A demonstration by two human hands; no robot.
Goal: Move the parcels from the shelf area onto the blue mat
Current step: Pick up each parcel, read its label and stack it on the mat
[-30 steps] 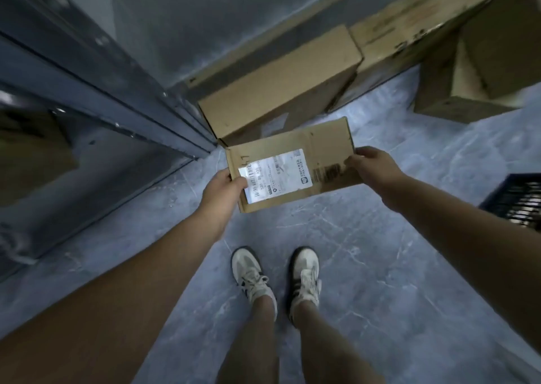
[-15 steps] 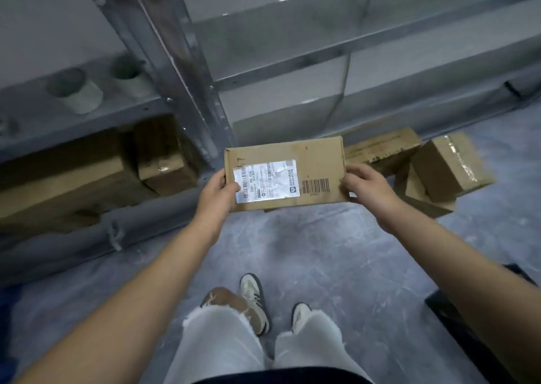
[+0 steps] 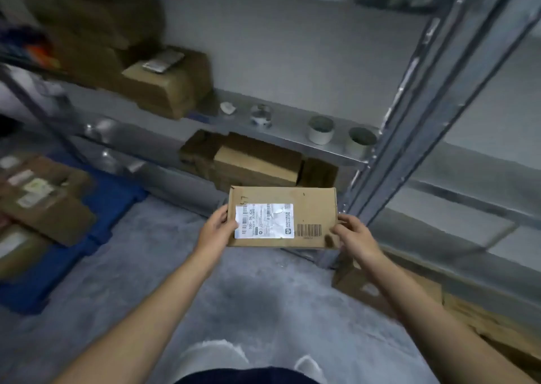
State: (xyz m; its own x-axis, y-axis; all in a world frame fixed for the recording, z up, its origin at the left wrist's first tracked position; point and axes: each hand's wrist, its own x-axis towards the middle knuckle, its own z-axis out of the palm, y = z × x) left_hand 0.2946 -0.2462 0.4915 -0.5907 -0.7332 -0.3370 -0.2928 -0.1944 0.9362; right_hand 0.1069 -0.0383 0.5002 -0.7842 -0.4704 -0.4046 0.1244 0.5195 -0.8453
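**Task item.** We hold one flat cardboard parcel (image 3: 310, 205) in the air above the grey floor (image 3: 175, 272), in front of the metal shelf unit (image 3: 424, 126). Its white shipping label (image 3: 264, 221) faces up, with a printed barcode beside it.

**Grip.**
- The left hand (image 3: 215, 231) grips the parcel's left edge. The thumb lies on top at the label's border and the fingers curl beneath.
- The right hand (image 3: 355, 237) grips the near right corner. The thumb lies on the top face and the fingers are underneath.
- Both grips are pinching the parcel; neither is spread.

**Destination.** The blue mat (image 3: 114, 205) lies on the floor to the left, well apart from the held parcel. Several labelled parcels (image 3: 44, 205) lie on it, blurred. Grey floor lies between the held parcel and the mat.

**Surroundings and obstructions.**
- A slanted shelf upright (image 3: 389, 178) stands just beside the parcel's right edge, behind the right hand.
- Brown boxes (image 3: 257, 164) sit on the lower level directly behind the parcel.
- The middle shelf board (image 3: 292, 131) carries two white cylindrical containers (image 3: 320, 130) and a large carton (image 3: 167, 90) to their left. It also carries small items that are too blurred to name.
- More cardboard boxes (image 3: 366, 287) lie on the floor at the right, below the right forearm.
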